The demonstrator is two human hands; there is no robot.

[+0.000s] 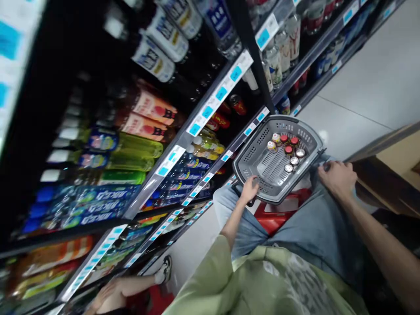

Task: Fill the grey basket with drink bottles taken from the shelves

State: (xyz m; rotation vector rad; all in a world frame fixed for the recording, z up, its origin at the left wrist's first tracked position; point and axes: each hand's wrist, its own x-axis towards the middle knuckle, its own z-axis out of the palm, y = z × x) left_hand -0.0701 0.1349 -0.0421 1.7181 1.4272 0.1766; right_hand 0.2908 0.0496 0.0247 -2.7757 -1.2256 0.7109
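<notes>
A grey plastic shopping basket [249, 162] rests at my knees, tilted in the view. Inside it, at the far right part, stand several small bottles with red caps [288, 149], two with pale caps [271, 145], and several silver-topped cans or bottles [294, 161]. My left hand [250, 189] is closed over the near left rim, thumb on the inner side. Just right of the basket, my right hand [337, 177] lies on my knee with fingers curled. A small dark spot shows by its thumb, but I cannot tell whether it holds anything.
Shelves of bottled drinks [134, 144] with price tags fill the left side. Under my legs is a red stool [274, 216]. Cardboard boxes [387, 181] stand at the right. Another person's leg [141, 284] shows at lower left. Grey floor [377, 87] lies beyond.
</notes>
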